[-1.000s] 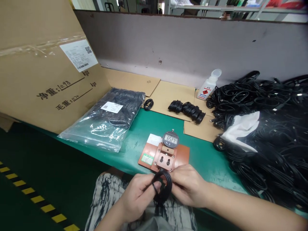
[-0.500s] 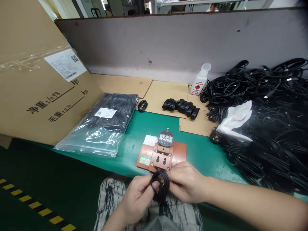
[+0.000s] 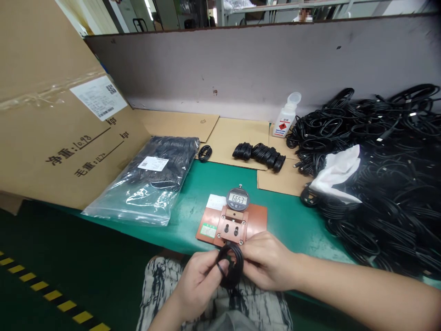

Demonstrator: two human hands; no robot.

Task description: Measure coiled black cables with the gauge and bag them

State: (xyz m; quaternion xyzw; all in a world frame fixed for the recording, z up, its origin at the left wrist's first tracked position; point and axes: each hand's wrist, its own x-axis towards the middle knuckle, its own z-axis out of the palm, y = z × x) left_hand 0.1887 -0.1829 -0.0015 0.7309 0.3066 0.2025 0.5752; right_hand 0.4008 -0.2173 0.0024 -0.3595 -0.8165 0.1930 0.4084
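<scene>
A coiled black cable point(image 3: 234, 271) is held between my two hands, just in front of a copper-coloured gauge fixture point(image 3: 231, 225). My left hand point(image 3: 201, 280) is closed on the coil, its thumb reaching into the loop. On the other side, my right hand point(image 3: 263, 259) pinches the coil's right edge near the fixture's front; its fingertips are partly hidden. The cable's end at the fixture cannot be made out clearly. Atop the fixture, a round digital dial indicator point(image 3: 237, 198) appears to read 6.653.
A large carton point(image 3: 51, 138) stands at left beside a plastic bag of cables point(image 3: 151, 179). Coiled cables point(image 3: 263, 155) and one single coil point(image 3: 205, 153) lie on cardboard. A white bottle point(image 3: 285, 116) stands behind. Piled cables point(image 3: 372, 220) with a white cloth point(image 3: 337, 172) fill the right.
The indicator reading has gone from about 6.820 to 6.653. Both hands and the coil stay nearly in place; the view has tilted slightly.
</scene>
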